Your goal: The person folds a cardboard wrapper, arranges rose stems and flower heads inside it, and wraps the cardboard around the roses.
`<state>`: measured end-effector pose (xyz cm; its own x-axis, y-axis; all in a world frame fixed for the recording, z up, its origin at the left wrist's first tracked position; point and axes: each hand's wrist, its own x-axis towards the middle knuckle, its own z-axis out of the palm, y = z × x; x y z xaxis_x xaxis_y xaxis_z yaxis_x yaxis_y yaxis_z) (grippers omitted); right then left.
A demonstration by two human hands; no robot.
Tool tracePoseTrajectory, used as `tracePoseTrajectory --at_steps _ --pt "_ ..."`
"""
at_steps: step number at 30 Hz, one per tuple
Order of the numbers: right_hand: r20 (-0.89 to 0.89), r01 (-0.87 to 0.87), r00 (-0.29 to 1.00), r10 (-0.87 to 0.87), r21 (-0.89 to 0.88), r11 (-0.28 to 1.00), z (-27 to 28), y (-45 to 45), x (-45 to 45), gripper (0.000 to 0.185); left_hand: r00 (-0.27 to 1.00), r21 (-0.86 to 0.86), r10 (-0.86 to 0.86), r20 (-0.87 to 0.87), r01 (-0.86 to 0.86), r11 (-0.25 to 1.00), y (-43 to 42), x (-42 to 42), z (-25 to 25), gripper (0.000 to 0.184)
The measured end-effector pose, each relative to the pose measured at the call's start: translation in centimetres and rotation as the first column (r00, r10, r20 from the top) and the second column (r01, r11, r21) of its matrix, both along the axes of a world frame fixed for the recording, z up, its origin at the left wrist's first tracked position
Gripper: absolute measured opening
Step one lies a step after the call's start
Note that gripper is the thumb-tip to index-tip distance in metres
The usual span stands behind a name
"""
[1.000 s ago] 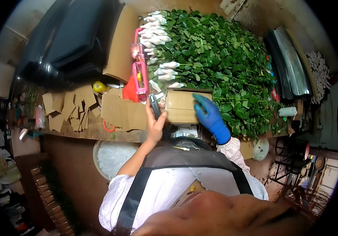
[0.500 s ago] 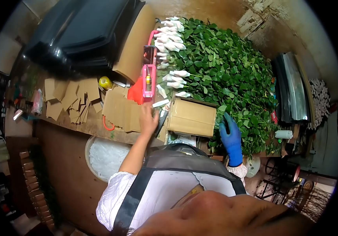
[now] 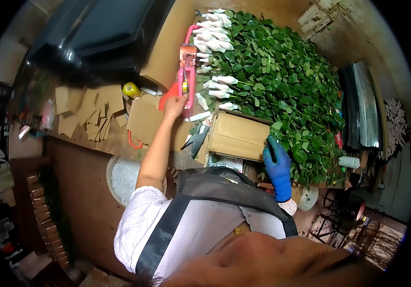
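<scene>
My bare left hand (image 3: 174, 107) is at the lower end of a pink tape dispenser (image 3: 191, 107), fingers drawn together; what they grip is too small to make out. My right hand (image 3: 277, 165), in a blue glove, has thumb and fingers apart beside the right end of a cardboard box (image 3: 240, 136). A black hand tool (image 3: 196, 142) lies left of the box. Behind the box are leafy green stems (image 3: 277, 71), with white-wrapped heads (image 3: 215, 36) at their left ends.
Cardboard pieces (image 3: 90, 107) and a yellow tape roll (image 3: 131, 90) lie on the left of the table. Behind them stand large black sheets (image 3: 95, 43). Dark and clear sheets (image 3: 365, 105) stand at the right. A tub of white pieces (image 3: 122, 179) is below the table edge.
My left hand has let go of the black tool, now on the table, and moved up to the pink dispenser. My right hand has moved off the box top to its right end.
</scene>
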<state>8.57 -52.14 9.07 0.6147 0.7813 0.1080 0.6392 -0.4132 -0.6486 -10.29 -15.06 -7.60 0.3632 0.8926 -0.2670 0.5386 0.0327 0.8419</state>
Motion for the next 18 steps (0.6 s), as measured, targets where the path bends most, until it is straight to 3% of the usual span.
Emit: tracePoseTrajectory --at_steps 5,11,14,17,18 --pt "0.021 0.011 1.000 -0.010 -0.023 1.000 -0.2 -0.3 -0.3 0.043 0.997 0.123 0.034 -0.074 -0.024 0.992 -0.2 0.7 -0.5 0.042" --pt "0.044 0.004 0.999 -0.003 -0.041 0.999 -0.3 -0.7 -0.4 0.043 0.994 0.375 0.106 0.015 -0.104 0.921 -1.9 0.6 0.1 0.039" --pt "0.030 0.012 0.999 -0.011 -0.025 1.000 -0.1 -0.9 -0.4 0.043 0.994 0.333 0.099 0.054 -0.112 0.936 -3.8 -0.5 3.4 0.037" --pt "0.039 0.011 0.999 -0.010 -0.023 1.000 0.0 -0.8 -0.4 0.043 0.991 0.114 0.007 0.134 -0.023 0.993 -5.3 -2.3 0.6 0.036" --pt "0.045 0.011 0.999 -0.010 -0.025 1.000 0.0 -0.7 -0.4 0.043 0.993 0.129 -0.005 0.117 -0.010 0.992 -5.8 -2.6 -0.3 0.036"
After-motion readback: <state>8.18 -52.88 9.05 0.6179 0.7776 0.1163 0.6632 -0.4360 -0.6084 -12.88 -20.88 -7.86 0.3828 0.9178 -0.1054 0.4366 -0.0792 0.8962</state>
